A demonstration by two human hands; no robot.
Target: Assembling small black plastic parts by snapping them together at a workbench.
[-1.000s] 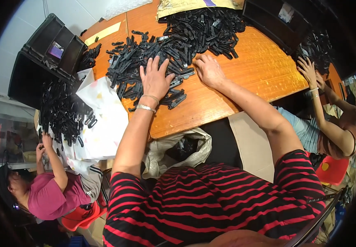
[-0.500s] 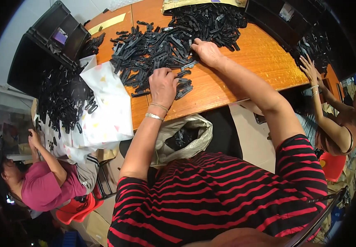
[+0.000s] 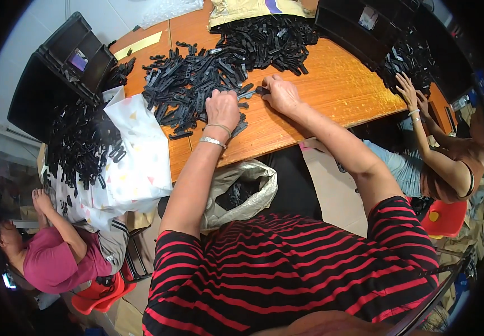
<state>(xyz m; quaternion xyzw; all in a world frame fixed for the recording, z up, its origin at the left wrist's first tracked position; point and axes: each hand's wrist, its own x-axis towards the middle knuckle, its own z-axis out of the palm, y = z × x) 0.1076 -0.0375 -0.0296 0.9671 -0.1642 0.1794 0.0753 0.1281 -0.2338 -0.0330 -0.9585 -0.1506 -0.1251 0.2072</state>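
A heap of small, elongated black plastic parts covers the left side of the wooden table. At its near right edge rests my left hand, knuckles up and fingers curled down; whatever it grips is hidden beneath it. My right hand is to the right of the heap, just above bare wood. Its thumb and fingers close on a short black plastic part, which sticks out to the left. Between the hands lie a few loose parts, among them a greyer one.
Behind, a second dense pile of black parts spills from a yellowish sack. Black crates stand at the left, beside a white patterned sheet. An open woven sack sits below the table edge. Co-workers sit at both sides.
My right hand has come nearer to me, away from the back pile, with a black part in its fingers. The left hand has shifted slightly right over the heap's edge. The whole view has shifted slightly.
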